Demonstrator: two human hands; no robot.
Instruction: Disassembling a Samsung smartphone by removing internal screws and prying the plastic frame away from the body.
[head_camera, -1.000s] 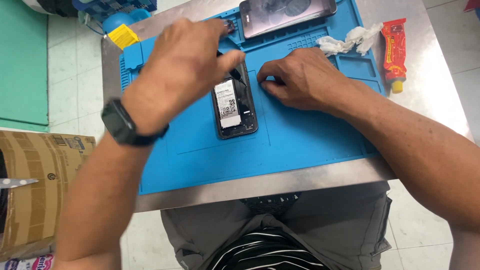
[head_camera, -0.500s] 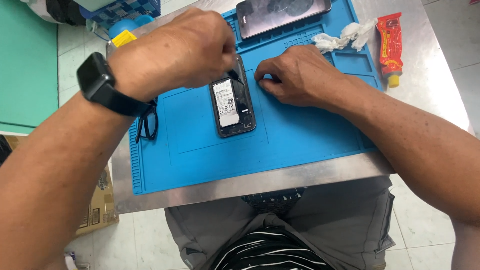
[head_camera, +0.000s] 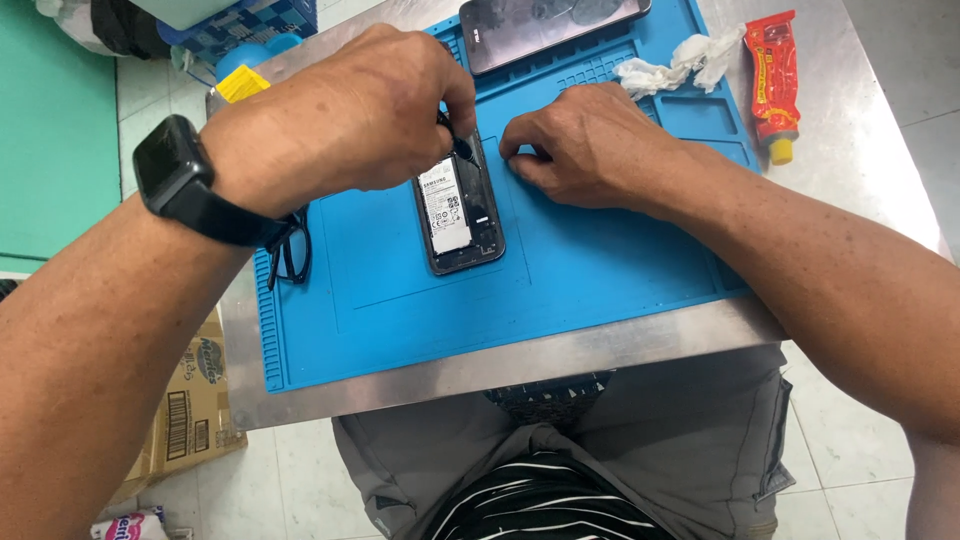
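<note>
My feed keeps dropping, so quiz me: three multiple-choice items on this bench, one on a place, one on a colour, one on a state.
1. Where does the red tube lie?
A. on the steel table, right of the mat
B. on the floor
C. on the opened phone

2. What colour is the work mat?
A. green
B. blue
C. grey

3. How is the phone under the left hand?
A. back off, battery showing
B. closed, screen up
C. boxed

Answers:
1 A, the tube rests on bare steel table past the mat's right edge.
2 B, the mat is plainly blue.
3 A, the white-labelled battery is exposed.
</note>
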